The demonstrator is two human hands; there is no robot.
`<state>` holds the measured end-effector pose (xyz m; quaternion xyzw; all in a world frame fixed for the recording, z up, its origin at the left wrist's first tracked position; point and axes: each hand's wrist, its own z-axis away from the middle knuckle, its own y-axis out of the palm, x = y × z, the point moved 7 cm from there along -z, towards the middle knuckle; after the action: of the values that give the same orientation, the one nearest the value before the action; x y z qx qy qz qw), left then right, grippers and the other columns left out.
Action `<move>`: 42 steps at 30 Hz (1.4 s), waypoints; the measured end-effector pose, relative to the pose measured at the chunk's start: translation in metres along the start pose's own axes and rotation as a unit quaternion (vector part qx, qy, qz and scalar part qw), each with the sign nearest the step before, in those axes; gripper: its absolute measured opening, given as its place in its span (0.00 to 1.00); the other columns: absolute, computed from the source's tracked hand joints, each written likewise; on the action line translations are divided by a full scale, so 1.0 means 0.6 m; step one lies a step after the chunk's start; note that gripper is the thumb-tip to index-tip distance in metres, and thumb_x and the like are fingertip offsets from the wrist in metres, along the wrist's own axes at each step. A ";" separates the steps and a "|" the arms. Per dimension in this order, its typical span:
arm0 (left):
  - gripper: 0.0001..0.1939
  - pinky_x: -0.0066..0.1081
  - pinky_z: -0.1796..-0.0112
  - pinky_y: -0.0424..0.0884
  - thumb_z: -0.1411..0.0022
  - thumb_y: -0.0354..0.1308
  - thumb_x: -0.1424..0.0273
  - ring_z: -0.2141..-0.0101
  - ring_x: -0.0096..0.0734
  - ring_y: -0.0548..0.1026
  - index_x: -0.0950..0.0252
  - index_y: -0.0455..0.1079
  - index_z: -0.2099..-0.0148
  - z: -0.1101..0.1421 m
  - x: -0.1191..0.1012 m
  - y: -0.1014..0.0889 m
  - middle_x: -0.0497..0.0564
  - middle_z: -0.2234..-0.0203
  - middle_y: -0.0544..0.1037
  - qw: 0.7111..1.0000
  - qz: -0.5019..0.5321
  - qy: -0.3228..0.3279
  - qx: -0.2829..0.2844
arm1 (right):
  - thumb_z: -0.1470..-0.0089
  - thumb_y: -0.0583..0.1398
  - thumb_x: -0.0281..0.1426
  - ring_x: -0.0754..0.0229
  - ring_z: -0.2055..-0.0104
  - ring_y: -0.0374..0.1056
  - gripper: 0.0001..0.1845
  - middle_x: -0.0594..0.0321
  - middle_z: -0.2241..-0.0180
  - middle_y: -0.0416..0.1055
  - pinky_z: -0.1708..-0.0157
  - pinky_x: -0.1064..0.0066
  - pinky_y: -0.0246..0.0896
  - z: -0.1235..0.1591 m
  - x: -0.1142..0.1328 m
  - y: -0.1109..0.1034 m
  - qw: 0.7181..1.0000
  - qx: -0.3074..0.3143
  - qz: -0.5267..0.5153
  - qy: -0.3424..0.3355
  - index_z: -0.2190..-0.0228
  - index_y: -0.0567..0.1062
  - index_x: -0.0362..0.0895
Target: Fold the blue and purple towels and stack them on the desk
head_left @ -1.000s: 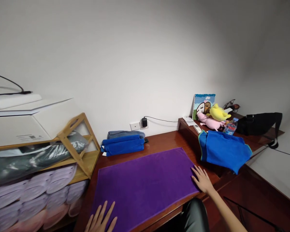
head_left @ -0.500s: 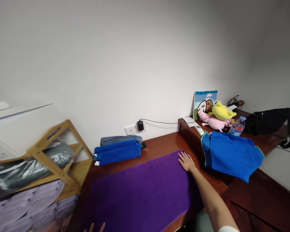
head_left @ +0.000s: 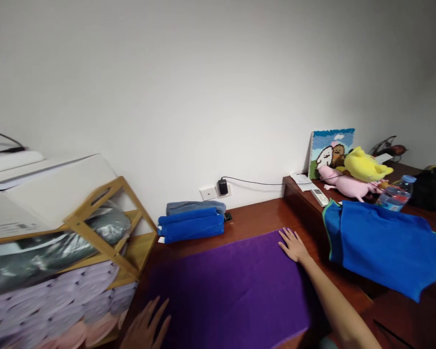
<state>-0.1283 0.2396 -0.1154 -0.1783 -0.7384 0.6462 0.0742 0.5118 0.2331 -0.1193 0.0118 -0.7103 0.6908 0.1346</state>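
Purple towel (head_left: pixel 228 291) lying flat on a wooden surface (head_left: pixel 254 218), between the two hands. Right hand (head_left: pixel 293 245), fingers spread, rests on the towel's far right corner; left hand (head_left: pixel 145 325), also spread and holding nothing, sits at its near left edge. A blue cloth (head_left: pixel 381 242) lies to the right; folded blue towels (head_left: pixel 191 223) lie beyond, by the wall.

Purple terry towel (head_left: pixel 228 295), plain. Blue cloth (head_left: pixel 381 245), green edge trim. Folded towels (head_left: pixel 191 225): vivid blue over greyish blue. Desk (head_left: pixel 254 218) glossy reddish brown. Plush toys yellow (head_left: pixel 366 166), pink (head_left: pixel 347 185). Hooked-yarn picture (head_left: pixel 330 160): blue-green ground, cream and brown figures.
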 end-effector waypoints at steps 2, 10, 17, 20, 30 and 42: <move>0.32 0.50 0.30 0.60 0.29 0.43 0.53 0.31 0.47 0.65 0.57 0.68 0.30 -0.070 0.007 -0.017 0.53 0.30 0.69 0.999 -0.002 0.009 -0.034 | 0.29 0.44 0.54 0.49 0.21 0.37 0.39 0.56 0.24 0.46 0.25 0.50 0.29 -0.002 -0.001 0.000 1.000 -0.008 0.002 0.020 0.27 0.57 0.47; 0.31 0.54 0.32 0.60 0.26 0.43 0.53 0.29 0.49 0.61 0.58 0.63 0.27 -0.189 0.063 0.029 0.59 0.28 0.64 0.999 -0.001 0.031 -0.026 | 0.27 0.44 0.43 0.49 0.23 0.45 0.33 0.57 0.25 0.52 0.24 0.52 0.36 -0.002 0.365 0.005 0.983 -0.056 -0.085 -0.150 0.29 0.62 0.45; 0.35 0.58 0.34 0.62 0.29 0.46 0.46 0.30 0.57 0.62 0.57 0.64 0.28 -0.175 0.074 0.045 0.63 0.28 0.63 0.997 -0.027 0.039 -0.065 | 0.27 0.44 0.50 0.51 0.23 0.43 0.38 0.54 0.25 0.51 0.25 0.51 0.36 -0.006 0.718 0.097 0.954 0.026 -0.156 -0.253 0.27 0.57 0.42; 0.37 0.58 0.34 0.61 0.29 0.45 0.45 0.30 0.58 0.62 0.58 0.63 0.27 -0.179 0.075 0.048 0.64 0.28 0.63 0.996 -0.028 0.042 -0.069 | 0.27 0.43 0.50 0.52 0.22 0.41 0.38 0.54 0.25 0.49 0.24 0.51 0.33 -0.029 0.637 0.100 0.973 0.023 -0.128 -0.192 0.26 0.55 0.43; 0.40 0.55 0.35 0.62 0.34 0.44 0.42 0.31 0.56 0.64 0.60 0.66 0.30 -0.195 0.091 0.065 0.61 0.32 0.70 0.994 -0.018 0.048 -0.098 | 0.27 0.39 0.47 0.54 0.21 0.36 0.39 0.56 0.23 0.42 0.25 0.58 0.28 -0.049 0.056 0.001 0.992 0.032 0.005 0.119 0.25 0.49 0.40; 0.28 0.67 0.36 0.60 0.36 0.46 0.69 0.32 0.62 0.64 0.55 0.79 0.40 -0.203 0.052 0.031 0.57 0.35 0.74 0.988 -0.110 0.105 -0.009 | 0.28 0.41 0.50 0.55 0.21 0.36 0.38 0.60 0.23 0.43 0.25 0.57 0.28 -0.040 0.135 0.029 0.999 -0.045 0.004 0.005 0.25 0.49 0.46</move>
<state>-0.1125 0.3658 -0.1185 -0.1635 -0.7476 0.6047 0.2208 0.4342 0.2713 -0.1193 -0.0004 -0.7398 0.6590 0.1354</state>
